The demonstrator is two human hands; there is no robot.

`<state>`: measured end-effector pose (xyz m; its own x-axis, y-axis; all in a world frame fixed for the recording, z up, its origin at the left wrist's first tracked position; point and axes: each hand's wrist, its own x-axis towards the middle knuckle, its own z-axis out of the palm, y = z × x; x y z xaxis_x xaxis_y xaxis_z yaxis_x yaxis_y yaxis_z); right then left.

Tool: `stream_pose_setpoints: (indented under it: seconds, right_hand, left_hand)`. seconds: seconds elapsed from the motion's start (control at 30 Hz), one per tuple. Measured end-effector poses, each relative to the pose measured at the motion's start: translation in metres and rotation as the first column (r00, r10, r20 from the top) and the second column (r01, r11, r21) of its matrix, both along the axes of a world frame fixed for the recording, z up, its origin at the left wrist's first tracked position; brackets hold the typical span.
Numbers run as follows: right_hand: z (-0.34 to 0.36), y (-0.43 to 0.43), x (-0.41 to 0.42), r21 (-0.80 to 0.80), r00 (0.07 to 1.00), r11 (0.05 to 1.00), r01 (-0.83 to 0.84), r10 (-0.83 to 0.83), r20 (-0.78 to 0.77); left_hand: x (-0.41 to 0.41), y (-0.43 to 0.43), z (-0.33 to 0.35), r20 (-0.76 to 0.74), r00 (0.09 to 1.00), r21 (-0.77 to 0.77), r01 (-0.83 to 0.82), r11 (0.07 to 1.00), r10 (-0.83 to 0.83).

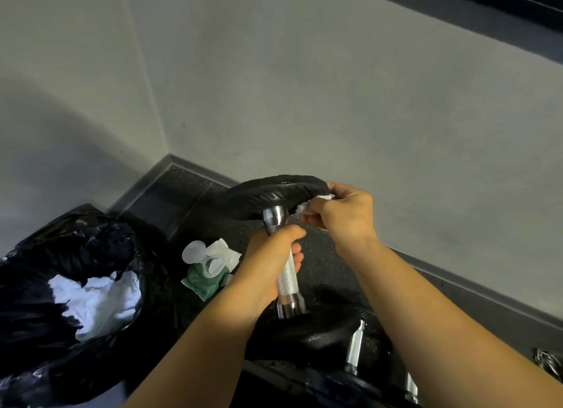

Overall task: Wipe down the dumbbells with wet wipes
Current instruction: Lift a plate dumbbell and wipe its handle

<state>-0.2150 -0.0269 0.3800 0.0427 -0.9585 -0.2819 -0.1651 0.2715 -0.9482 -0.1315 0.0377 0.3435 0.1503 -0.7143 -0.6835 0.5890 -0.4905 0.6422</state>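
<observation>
Black rubber-headed dumbbell with a knurled chrome handle (pixel 288 273) is held up off the dark speckled rubber floor (pixel 329 255), tilted, with one head high and the other low. Left hand (pixel 271 264) is wrapped round the handle, fingers curled tight, taking the weight. Right hand (pixel 344 212) pinches a crumpled white wet wipe (pixel 304 208) against the rim and underside of the upper head (pixel 274 194), just beside the chrome collar. My read: mid-wipe on this one, working the top head.

Done so far, judging from the scene:
- the black plastic bin bag (pixel 45 255) at left holds a heap of used white wipes (pixel 97 298), so several wipes look spent
- the green and white soft pack of wet wipes (pixel 210 270) lies on the floor between bag and dumbbell, clear flip lid open, supply ready

Left, probably:
- the lower head, dark and partly hidden, can't tell if it is cleaned
- the handle stretch under the left hand is covered, so it likely needs a regrip to reach
- the other dumbbells (pixel 355 346) lie at bottom right with chrome handles showing, wiped or not can't tell

Overall I'd call it partway through, with no clear count possible.
</observation>
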Motion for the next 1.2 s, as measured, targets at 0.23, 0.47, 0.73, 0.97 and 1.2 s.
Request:
stream_pose_setpoints:
  seconds: [0.23,0.47,0.73,0.97,1.2]
  right_hand:
    - [-0.001,0.0,-0.002,0.0,1.0,1.0,-0.014,0.014,-0.009]
    - [0.011,-0.007,-0.02,-0.101,0.984,0.995,-0.016,-0.002,-0.176]
    - [0.007,0.021,-0.016,-0.106,0.991,0.992,-0.072,0.083,0.104]
    - [0.014,0.044,-0.007,-0.336,0.992,0.934,-0.121,0.104,-0.068]
    - [0.021,0.059,-0.001,-0.507,0.912,0.782,-0.363,0.188,-0.363]
  left_hand:
    - [0.007,0.002,0.004,-0.083,0.996,0.036,-0.031,0.999,0.034]
    - [0.013,0.003,0.006,-0.046,0.997,0.016,-0.057,0.998,0.057]
    - [0.019,0.004,-0.006,0.412,0.911,-0.062,0.042,0.997,-0.012]
    - [0.021,0.005,-0.018,0.654,0.755,-0.073,0.127,0.989,-0.049]
    - [0.022,0.015,-0.007,0.855,0.448,0.141,0.284,0.948,-0.262]
